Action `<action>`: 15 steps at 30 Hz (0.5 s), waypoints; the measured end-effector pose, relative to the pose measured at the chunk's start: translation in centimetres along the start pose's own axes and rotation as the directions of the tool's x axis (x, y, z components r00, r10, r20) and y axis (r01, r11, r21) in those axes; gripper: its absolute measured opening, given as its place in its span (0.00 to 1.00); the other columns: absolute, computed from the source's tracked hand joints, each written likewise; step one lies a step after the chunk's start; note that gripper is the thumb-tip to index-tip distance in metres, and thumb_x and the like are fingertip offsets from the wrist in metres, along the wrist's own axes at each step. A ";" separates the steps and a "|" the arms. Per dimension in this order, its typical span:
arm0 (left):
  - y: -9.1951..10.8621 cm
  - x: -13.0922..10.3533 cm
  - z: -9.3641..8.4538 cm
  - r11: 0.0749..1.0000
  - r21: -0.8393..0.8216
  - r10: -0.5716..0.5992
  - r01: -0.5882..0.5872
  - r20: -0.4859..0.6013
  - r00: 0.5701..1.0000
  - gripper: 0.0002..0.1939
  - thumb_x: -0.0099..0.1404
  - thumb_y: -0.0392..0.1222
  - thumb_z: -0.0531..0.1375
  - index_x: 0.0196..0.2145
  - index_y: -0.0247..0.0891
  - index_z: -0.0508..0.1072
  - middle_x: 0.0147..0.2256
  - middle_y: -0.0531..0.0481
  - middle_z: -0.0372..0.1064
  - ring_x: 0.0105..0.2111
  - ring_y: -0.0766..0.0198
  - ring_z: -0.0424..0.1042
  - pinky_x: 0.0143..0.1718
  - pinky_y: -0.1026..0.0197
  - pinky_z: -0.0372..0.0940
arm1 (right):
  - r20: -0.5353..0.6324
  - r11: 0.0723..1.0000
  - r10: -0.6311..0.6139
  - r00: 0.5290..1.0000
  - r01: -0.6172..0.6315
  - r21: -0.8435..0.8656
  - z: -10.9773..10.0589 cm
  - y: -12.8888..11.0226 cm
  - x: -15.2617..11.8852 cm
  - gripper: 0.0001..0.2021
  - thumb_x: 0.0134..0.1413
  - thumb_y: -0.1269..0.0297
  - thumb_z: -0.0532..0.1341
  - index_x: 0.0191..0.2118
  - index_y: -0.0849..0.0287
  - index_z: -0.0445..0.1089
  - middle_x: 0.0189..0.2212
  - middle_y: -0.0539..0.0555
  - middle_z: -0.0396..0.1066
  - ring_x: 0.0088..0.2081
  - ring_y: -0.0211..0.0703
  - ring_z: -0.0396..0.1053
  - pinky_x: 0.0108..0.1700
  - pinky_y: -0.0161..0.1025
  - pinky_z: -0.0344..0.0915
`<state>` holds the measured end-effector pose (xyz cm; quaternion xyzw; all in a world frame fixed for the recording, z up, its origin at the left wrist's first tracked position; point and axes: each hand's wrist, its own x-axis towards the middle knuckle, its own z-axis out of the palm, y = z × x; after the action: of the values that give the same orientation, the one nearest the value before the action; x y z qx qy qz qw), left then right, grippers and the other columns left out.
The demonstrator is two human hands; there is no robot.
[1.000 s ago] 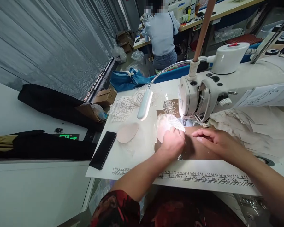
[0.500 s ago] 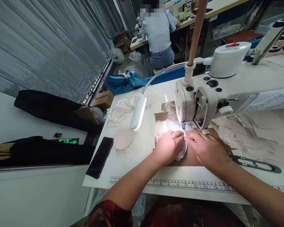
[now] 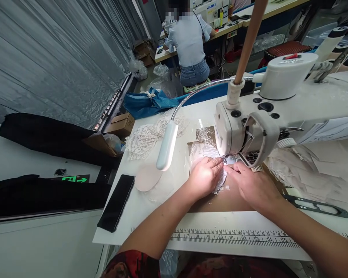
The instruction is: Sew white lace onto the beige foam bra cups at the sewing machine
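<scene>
A white lace piece [image 3: 202, 150] lies under the needle area of the sewing machine [image 3: 230, 133], lit by the lamp. My left hand [image 3: 205, 177] presses on the lace from the left, its fingers together near the presser foot. From the right, my right hand [image 3: 253, 185] has its fingertips closed at the edge of the lace, close to the left fingertips. Exactly what the right fingertips pinch is hidden at the bright spot. Part of the lace shows below the left hand.
A gooseneck lamp [image 3: 167, 146] hangs left of the machine. Lace pieces [image 3: 142, 142], a beige oval pad [image 3: 147, 177] and a black phone [image 3: 116, 202] lie left. Stacked lace fabric [image 3: 321, 166] and a dark slotted plate [image 3: 319, 206] lie right. A person [image 3: 190, 42] sits beyond.
The camera view has shifted slightly. The lace has turned and moved a little under the machine, with both hands staying at it.
</scene>
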<state>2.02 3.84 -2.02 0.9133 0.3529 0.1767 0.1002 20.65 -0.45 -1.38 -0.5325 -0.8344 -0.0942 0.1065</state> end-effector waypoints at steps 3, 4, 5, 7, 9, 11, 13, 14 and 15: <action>-0.1 0.0 0.3 1.000 0.003 -0.028 0.028 -0.035 0.999 0.17 0.69 0.37 0.52 0.51 0.32 0.73 0.52 0.40 0.72 0.42 0.57 0.71 0.45 0.52 0.70 | 0.018 0.999 0.002 1.000 -0.003 0.034 0.0 0.1 -0.1 0.25 0.48 0.81 0.54 0.49 0.55 0.75 0.31 0.54 0.72 0.20 0.36 0.53 0.21 0.40 0.46; -0.1 0.1 0.3 0.999 0.011 -0.045 0.045 -0.041 0.998 0.17 0.68 0.37 0.52 0.51 0.32 0.73 0.52 0.40 0.72 0.41 0.57 0.71 0.44 0.52 0.69 | 0.023 0.999 0.001 1.000 -0.002 0.050 0.0 0.1 -0.2 0.25 0.48 0.81 0.54 0.49 0.55 0.75 0.31 0.53 0.71 0.19 0.36 0.52 0.21 0.40 0.46; -0.1 0.2 0.3 0.997 0.022 -0.067 0.068 -0.040 0.997 0.17 0.68 0.37 0.53 0.51 0.32 0.73 0.51 0.40 0.72 0.41 0.56 0.70 0.44 0.51 0.69 | 0.027 0.998 0.000 1.000 -0.002 0.066 0.0 0.2 -0.2 0.24 0.48 0.80 0.54 0.48 0.55 0.76 0.30 0.53 0.71 0.19 0.36 0.51 0.22 0.39 0.46; 0.1 0.2 0.2 0.990 0.056 -0.126 0.127 -0.026 0.992 0.17 0.67 0.37 0.54 0.52 0.34 0.73 0.50 0.40 0.73 0.45 0.54 0.69 0.45 0.49 0.67 | 0.021 0.996 -0.010 1.000 0.008 0.088 0.0 0.2 -0.4 0.23 0.49 0.80 0.53 0.47 0.55 0.76 0.30 0.52 0.70 0.19 0.36 0.51 0.22 0.39 0.47; 0.3 0.2 0.1 0.978 0.091 -0.189 0.190 -0.011 0.982 0.18 0.67 0.37 0.54 0.53 0.37 0.72 0.51 0.40 0.71 0.52 0.50 0.66 0.50 0.46 0.65 | 0.001 0.995 -0.028 1.000 0.028 0.096 0.1 0.3 -0.6 0.23 0.51 0.80 0.53 0.48 0.55 0.76 0.29 0.52 0.69 0.21 0.37 0.53 0.23 0.38 0.48; 0.4 0.1 0.1 0.964 0.124 -0.236 0.235 -0.009 0.972 0.19 0.66 0.37 0.55 0.54 0.40 0.72 0.55 0.41 0.69 0.57 0.47 0.62 0.55 0.42 0.61 | -0.017 0.994 -0.053 0.998 0.054 0.096 0.3 0.3 -0.9 0.24 0.51 0.81 0.52 0.49 0.56 0.75 0.30 0.53 0.70 0.23 0.38 0.58 0.26 0.38 0.51; 0.5 0.0 0.1 0.953 0.152 -0.263 0.261 -0.006 0.965 0.20 0.66 0.38 0.55 0.55 0.42 0.71 0.58 0.42 0.64 0.60 0.43 0.58 0.57 0.38 0.58 | -0.026 0.993 -0.065 0.998 0.067 0.101 0.5 0.4 -1.1 0.24 0.52 0.81 0.51 0.50 0.58 0.74 0.31 0.53 0.70 0.26 0.40 0.62 0.28 0.38 0.55; 0.5 0.0 0.1 0.949 0.163 -0.273 0.270 -0.004 0.962 0.20 0.67 0.38 0.55 0.56 0.42 0.70 0.60 0.42 0.62 0.61 0.42 0.56 0.57 0.36 0.57 | -0.030 0.991 -0.066 0.997 0.069 0.115 0.6 0.4 -1.2 0.24 0.52 0.81 0.51 0.49 0.58 0.74 0.31 0.54 0.71 0.27 0.40 0.63 0.30 0.38 0.56; 0.5 -0.1 0.0 0.945 0.170 -0.284 0.280 -0.002 0.959 0.21 0.67 0.38 0.55 0.57 0.43 0.70 0.61 0.42 0.61 0.62 0.41 0.55 0.58 0.35 0.57 | -0.035 0.988 -0.067 0.997 0.072 0.140 0.7 0.4 -1.3 0.23 0.53 0.81 0.50 0.48 0.58 0.75 0.32 0.54 0.72 0.28 0.41 0.65 0.31 0.39 0.58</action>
<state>2.22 3.43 -1.86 0.8605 0.4925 0.1197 0.0511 21.53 -1.22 -2.40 -0.4928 -0.8553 -0.0468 0.1533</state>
